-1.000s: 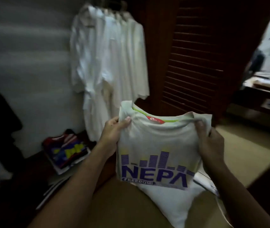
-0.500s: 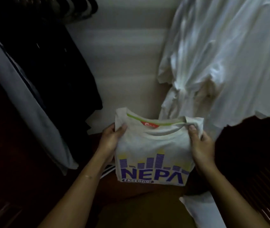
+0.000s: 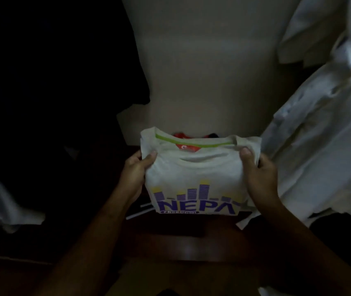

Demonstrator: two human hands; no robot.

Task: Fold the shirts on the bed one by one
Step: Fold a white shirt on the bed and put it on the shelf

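- I hold the folded shirt (image 3: 196,174) in front of me, collar edge up and away from me, the purple "NEPA" print facing me near its lower edge.
- My left hand (image 3: 136,174) grips its upper left corner, thumb pressed on the front and fingers curled behind the cloth.
- My right hand (image 3: 260,178) grips the upper right corner the same way, thumb on top just below the collar.
- Both forearms reach forward and slightly inward, wrists about level.
- A dark wooden surface (image 3: 191,242) lies beneath the shirt; I cannot tell if the shirt touches it.
- Something red (image 3: 181,135) shows just beyond the collar.
- A pale wall (image 3: 202,60) stands behind, with dark clothes (image 3: 52,82) hanging left and white clothes (image 3: 319,124) hanging right.
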